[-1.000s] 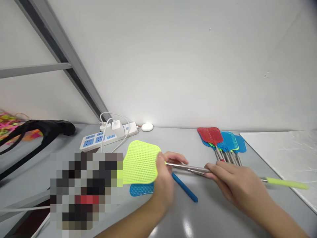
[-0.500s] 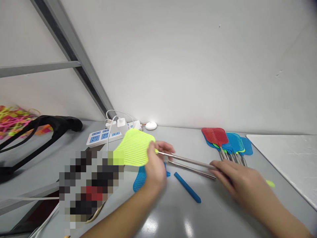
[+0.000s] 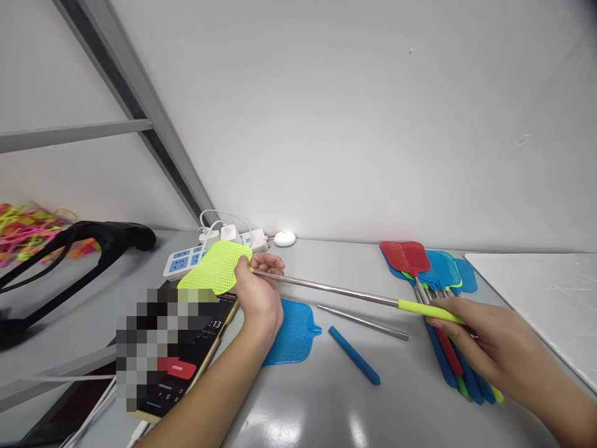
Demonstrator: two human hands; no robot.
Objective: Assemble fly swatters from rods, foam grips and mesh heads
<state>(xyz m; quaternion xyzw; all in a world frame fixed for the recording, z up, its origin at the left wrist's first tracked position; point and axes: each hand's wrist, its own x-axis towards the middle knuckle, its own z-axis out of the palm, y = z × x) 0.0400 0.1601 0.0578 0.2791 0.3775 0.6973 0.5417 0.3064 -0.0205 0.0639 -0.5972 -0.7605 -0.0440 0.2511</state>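
A yellow-green fly swatter (image 3: 326,287) with a telescopic metal rod is held across both hands above the table. My left hand (image 3: 259,292) pinches it where the perforated head meets the rod. Around its yellow-green handle grip, my right hand (image 3: 480,336) is closed. Below the rod lie a loose blue swatter head (image 3: 296,333), partly behind my left wrist, a separate metal rod (image 3: 364,322) and a blue handle sleeve (image 3: 354,356). To the right, a pile of fly swatters (image 3: 405,258) with red, blue and green heads lies partly under my right hand.
A phone (image 3: 205,348), partly blurred out, lies left of my left forearm. Behind it are a power strip (image 3: 180,261) with white plugs and a white rounded device (image 3: 284,238). A black frame (image 3: 112,233) stands at left; a white sheet (image 3: 536,298) lies at right.
My left hand and the swatter head have moved left. My right hand has shifted right and slightly down, and the yellow-green grip now shows on the rod's end.
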